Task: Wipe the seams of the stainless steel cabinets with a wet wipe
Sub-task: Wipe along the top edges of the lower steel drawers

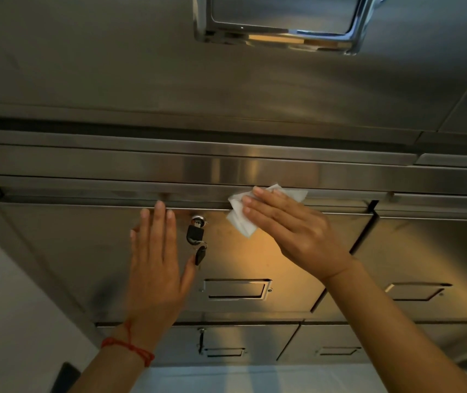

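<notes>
Two bare hands are reaching up to a big stainless steel cabinet [269, 251] with many small doors. Its top seam [113, 194] is running side to side above the doors. The left hand [155, 268] is lying flat and open on a door, fingers spread a little, holding nothing. The right hand [291, 228] is pressing a white wet wipe [240, 219] flat against the seam with straight fingers. A red string bracelet [130, 348] is sitting on the left wrist. Between the hands, a black key [194, 232] is sticking in the lock, with another one hanging under it.
</notes>
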Motion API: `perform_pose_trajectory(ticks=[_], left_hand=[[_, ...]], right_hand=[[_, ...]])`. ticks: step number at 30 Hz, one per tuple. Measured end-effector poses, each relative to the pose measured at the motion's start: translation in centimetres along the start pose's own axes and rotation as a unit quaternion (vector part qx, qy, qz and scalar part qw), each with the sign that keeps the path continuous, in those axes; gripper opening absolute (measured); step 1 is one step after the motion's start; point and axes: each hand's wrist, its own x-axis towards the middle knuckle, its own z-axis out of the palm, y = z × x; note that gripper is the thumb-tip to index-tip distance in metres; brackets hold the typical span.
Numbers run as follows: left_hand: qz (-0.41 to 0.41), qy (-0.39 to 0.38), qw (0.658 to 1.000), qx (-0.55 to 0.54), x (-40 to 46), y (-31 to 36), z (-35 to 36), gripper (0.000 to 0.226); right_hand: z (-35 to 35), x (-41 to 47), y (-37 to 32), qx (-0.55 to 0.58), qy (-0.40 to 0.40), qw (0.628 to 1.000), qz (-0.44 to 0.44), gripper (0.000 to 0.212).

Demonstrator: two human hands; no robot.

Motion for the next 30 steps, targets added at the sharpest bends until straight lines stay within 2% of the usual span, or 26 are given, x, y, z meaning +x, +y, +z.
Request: perform_pose_trajectory(ticks=[7, 20, 30], left_hand=[[0.01, 0.004, 1.0, -0.004, 0.0, -0.1, -0.2, 0.069], [0.01, 0.021, 1.0, 0.006, 0.0, 0.2, 0.3, 0.069], [0.013, 0.012, 1.0, 0.005, 0.0, 0.0, 0.0, 0.069]], right_hand=[[-0.2, -0.7, -0.3, -0.014, 0.009, 0.999, 0.032, 0.037], [0.5, 0.8, -0.7, -0.001, -0.013, 1.0, -0.001, 0.03], [-0.7, -0.5, 0.3, 0.009, -0.004, 1.0, 0.025, 0.031]])
